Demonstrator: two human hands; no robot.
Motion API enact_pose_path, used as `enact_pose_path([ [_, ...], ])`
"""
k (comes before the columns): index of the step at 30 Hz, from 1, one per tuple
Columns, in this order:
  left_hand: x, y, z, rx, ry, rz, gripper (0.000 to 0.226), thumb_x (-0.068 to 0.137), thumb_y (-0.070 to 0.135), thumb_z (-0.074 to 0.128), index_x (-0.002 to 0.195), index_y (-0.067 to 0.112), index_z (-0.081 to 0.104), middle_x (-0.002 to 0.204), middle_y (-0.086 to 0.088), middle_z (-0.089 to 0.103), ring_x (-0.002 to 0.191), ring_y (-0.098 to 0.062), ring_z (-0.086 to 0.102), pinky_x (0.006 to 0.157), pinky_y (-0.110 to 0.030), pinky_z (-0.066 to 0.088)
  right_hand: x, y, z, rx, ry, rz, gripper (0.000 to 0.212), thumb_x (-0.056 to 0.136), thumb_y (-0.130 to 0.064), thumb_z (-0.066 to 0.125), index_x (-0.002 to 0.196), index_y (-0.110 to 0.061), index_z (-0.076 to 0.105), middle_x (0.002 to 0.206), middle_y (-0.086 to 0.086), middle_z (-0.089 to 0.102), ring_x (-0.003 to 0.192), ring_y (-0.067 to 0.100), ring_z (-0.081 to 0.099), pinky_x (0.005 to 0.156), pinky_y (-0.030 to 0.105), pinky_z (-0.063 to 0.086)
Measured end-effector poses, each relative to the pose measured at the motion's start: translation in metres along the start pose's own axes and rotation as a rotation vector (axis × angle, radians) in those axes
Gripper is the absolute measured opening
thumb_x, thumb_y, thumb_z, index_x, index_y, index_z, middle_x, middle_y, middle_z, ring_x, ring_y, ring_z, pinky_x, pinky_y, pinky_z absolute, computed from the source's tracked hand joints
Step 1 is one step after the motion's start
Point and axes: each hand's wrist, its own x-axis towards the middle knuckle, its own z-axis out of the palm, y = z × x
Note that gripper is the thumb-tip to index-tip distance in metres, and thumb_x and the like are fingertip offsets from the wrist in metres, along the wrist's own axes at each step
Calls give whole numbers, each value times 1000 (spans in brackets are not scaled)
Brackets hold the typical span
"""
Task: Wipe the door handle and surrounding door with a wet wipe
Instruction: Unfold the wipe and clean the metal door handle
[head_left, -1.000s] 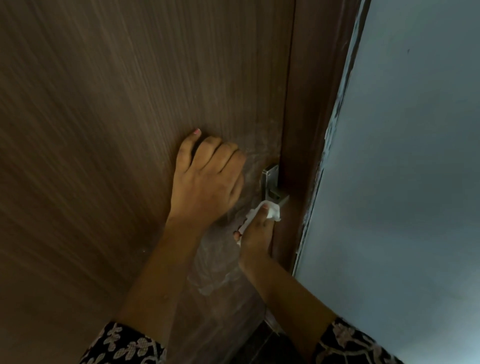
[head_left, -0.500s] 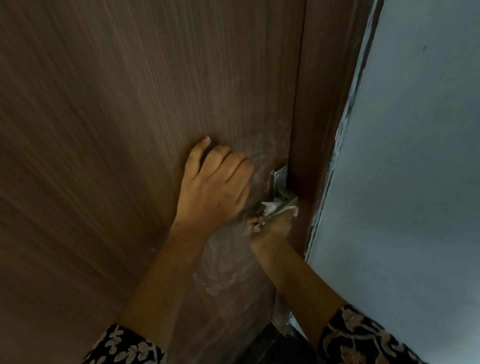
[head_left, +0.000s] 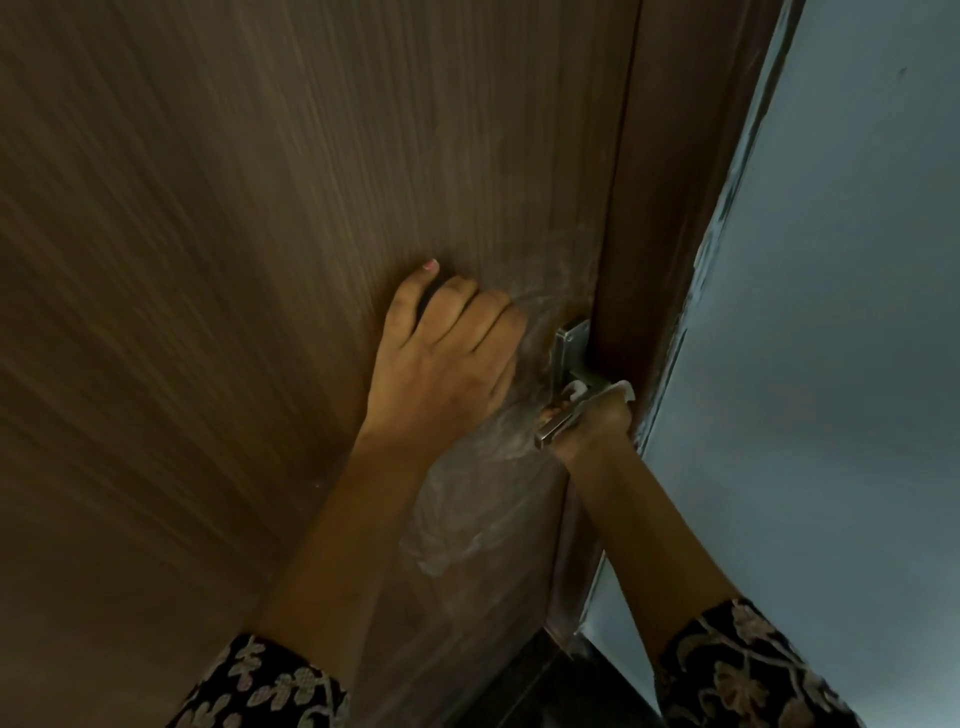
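On door handle (head_left: 563, 415), right hand (head_left: 597, 421)

There is one brown door (head_left: 260, 260), one metal handle (head_left: 563, 410), one white wipe (head_left: 626, 391), two hands, left (head_left: 441, 374) and right (head_left: 597, 426), and two flowery sleeves (head_left: 270, 686).

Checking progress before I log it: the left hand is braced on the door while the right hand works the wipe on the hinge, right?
Not the hinge. In the head view the right hand works the wipe on the metal door handle. The left hand is braced on the door, as you said.
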Motion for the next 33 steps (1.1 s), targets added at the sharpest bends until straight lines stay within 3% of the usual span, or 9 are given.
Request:
enact_pose_path([
  [3, 0, 1, 1, -2, -6, 7, 22, 93, 25, 45, 94, 20, 66, 95, 2, 68, 99, -18, 53, 104, -43, 33, 8, 11, -2, -7, -1, -58, 43, 93, -50, 26, 111, -20, 50, 103, 5, 58, 99, 23, 57, 90, 35, 43],
  [6, 1, 3, 1, -3, -7, 2, 23, 93, 25, 44, 93, 20, 66, 94, 2, 68, 98, -18, 54, 104, -42, 33, -7, 32, -8, -74, -11, -99, 48, 99, -49, 19, 79, -18, 49, 66, 0, 52, 54, 13, 55, 48, 16, 44],
  [8, 1, 2, 1, -8, -2, 4, 23, 94, 25, 43, 94, 19, 65, 95, 1, 68, 99, -18, 51, 104, -42, 32, -14, 44, -13, -93, -17, -88, 49, 99, -50, 16, 76, -19, 47, 59, -3, 49, 45, 9, 50, 36, 12, 38],
  [13, 1, 0, 1, -24, -2, -10, 26, 94, 24, 42, 94, 18, 67, 95, -1, 69, 99, -19, 51, 104, -43, 32, -28, 41, -18, -149, -16, -110, 30, 102, -31, 28, 92, -17, 52, 81, 1, 56, 73, 15, 56, 69, 29, 49],
  [15, 1, 0, 0, -28, -4, -17, 27, 94, 25, 40, 94, 18, 66, 96, 0, 69, 99, -19, 51, 104, -43, 31, -30, 40, -25, -409, 99, -284, 17, 100, -19, 35, 107, -16, 50, 99, 2, 57, 91, 18, 58, 85, 32, 47],
  [17, 2, 0, -1, -41, -5, -14, 26, 94, 25, 41, 94, 18, 66, 96, -1, 68, 99, -19, 51, 103, -43, 31, -27, 31, -34, -671, 192, -549, 23, 97, -15, 45, 119, -11, 47, 115, 6, 57, 110, 23, 55, 95, 31, 42],
  [22, 1, 1, -1, -43, -17, -14, 24, 93, 25, 43, 95, 18, 66, 97, 0, 68, 100, -18, 50, 103, -42, 32, -9, -15, -26, -983, 47, -1032, 22, 88, -14, 61, 110, -12, 60, 108, 2, 62, 103, 17, 58, 92, 29, 47],
  [26, 1, 1, -1, -43, -9, -24, 21, 92, 23, 46, 94, 18, 67, 97, 0, 68, 100, -18, 50, 103, -42, 33, -1, -16, -16, -1526, -120, -1084, 33, 86, -11, 63, 118, -3, 56, 115, 14, 63, 107, 27, 60, 92, 33, 49],
  [33, 2, 2, -1, -52, -13, -21, 21, 92, 23, 46, 94, 19, 66, 97, 1, 68, 100, -18, 51, 103, -42, 33, -5, -35, 12, -1907, -61, -821, 45, 85, -8, 60, 124, 0, 40, 119, 20, 56, 110, 38, 56, 90, 41, 48],
])
